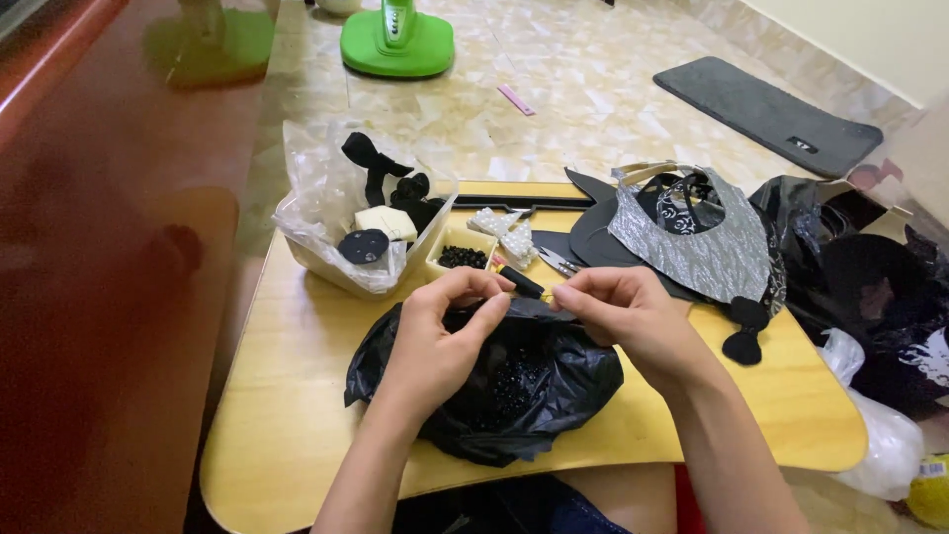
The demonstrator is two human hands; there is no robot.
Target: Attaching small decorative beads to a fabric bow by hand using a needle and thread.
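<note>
My left hand [440, 336] and my right hand [623, 311] meet over a crumpled black plastic bag [534, 396] on a small yellow wooden table [287, 396]. Both pinch a thin dark strip [539, 309] stretched between their fingertips. The bag lies open, with many small black beads [514, 381] inside. A black tube-shaped tool [519, 281] lies just beyond my fingers.
A clear plastic bag [326, 208] of black and white fabric pieces sits at the back left, beside a small box of black beads [462, 257]. Small scissors [559, 261], a white bow [514, 235], silver and black cut shapes [692, 242] and more black bags [870, 277] lie to the right.
</note>
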